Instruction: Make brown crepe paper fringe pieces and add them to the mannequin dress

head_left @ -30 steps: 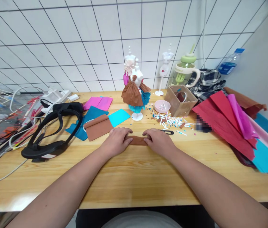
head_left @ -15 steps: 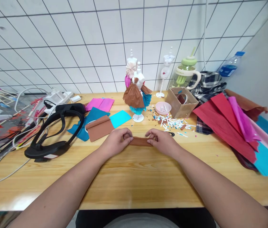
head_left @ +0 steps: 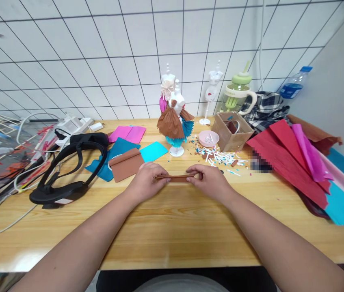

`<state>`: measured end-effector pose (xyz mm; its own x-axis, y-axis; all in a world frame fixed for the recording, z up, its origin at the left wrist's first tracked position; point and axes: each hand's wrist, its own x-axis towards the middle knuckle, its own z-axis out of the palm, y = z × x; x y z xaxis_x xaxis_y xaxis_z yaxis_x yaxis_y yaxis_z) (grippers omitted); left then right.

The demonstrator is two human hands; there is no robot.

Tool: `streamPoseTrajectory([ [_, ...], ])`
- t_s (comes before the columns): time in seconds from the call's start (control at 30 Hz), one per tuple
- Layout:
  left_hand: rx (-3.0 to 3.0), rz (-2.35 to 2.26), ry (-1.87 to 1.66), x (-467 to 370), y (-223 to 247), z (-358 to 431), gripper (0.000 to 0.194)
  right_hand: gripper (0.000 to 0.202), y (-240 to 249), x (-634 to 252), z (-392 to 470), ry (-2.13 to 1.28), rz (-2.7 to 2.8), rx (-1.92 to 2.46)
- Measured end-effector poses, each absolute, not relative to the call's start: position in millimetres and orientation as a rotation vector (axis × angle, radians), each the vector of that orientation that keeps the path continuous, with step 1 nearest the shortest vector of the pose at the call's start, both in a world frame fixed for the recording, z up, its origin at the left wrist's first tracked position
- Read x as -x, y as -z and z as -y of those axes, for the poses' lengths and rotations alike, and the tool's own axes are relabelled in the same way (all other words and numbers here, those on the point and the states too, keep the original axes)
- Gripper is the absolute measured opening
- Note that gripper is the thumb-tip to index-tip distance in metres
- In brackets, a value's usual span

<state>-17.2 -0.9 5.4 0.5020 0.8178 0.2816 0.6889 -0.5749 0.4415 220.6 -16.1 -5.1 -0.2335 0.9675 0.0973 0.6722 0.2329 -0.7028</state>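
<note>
A narrow folded strip of brown paper (head_left: 178, 178) is stretched between my two hands, above the wooden table. My left hand (head_left: 151, 181) pinches its left end between thumb and fingers, and my right hand (head_left: 208, 180) pinches the right end. Beyond them stands a small mannequin in a pleated brown paper skirt (head_left: 170, 122) with blue paper below it. A larger brown paper piece (head_left: 126, 166) with a rolled top edge lies left of my left hand, beside a bright blue sheet (head_left: 154, 151).
Black headgear (head_left: 68, 190) and cables lie at the left. Paper scraps (head_left: 217, 156), a pink dish (head_left: 208, 138) and a cardboard box (head_left: 232, 132) are behind my right hand. Red paper (head_left: 287, 162) is piled at the right, and a white mannequin (head_left: 213, 87) stands behind.
The brown strip now looks narrower and is tilted more edge-on, with its left end showing above my left fingers. Both hands have shifted only slightly.
</note>
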Motion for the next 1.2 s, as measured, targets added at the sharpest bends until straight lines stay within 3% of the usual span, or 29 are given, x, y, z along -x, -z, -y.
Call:
streamPoseTrajectory([
  [0.23, -2.391, -1.371, -0.625, 18, -4, 0, 0.015, 0.012, 5, -223, 14, -0.750, 1.952, 1.449],
  [0.33, -2.332, -1.560, -0.692, 19, -11, 2, 0.020, 0.010, 0, -224, 16, -0.549, 1.994, 1.434],
  [0.4, -2.177, -1.637, -0.627, 16, -16, 7, 0.034, 0.011, -5, -223, 18, -0.348, 2.008, 1.448],
  [0.5, -1.667, -1.247, -0.275, 5, -16, 18, 0.053, 0.016, -9, -218, 25, -0.090, 2.043, 1.440],
  [0.6, -1.138, -0.914, -0.414, -8, -9, 25, 0.062, 0.022, -9, -208, 33, 0.056, 2.188, 1.352],
  [0.8, -0.838, -0.949, -0.715, -8, -3, 17, 0.036, 0.024, -5, -200, 41, 0.138, 2.400, 1.300],
  [0.9, -0.855, -0.977, -0.762, -3, -4, 14, 0.032, 0.023, -5, -202, 41, 0.040, 2.333, 1.247],
  [1.03, -0.974, -1.036, -0.728, -2, 0, 14, 0.040, 0.043, -4, -207, 33, -0.409, 1.961, 1.244],
  [1.2, -1.214, -1.049, -0.620, -4, 4, 16, 0.041, 0.030, 0, -208, 22, -1.131, 1.781, 1.211],
])
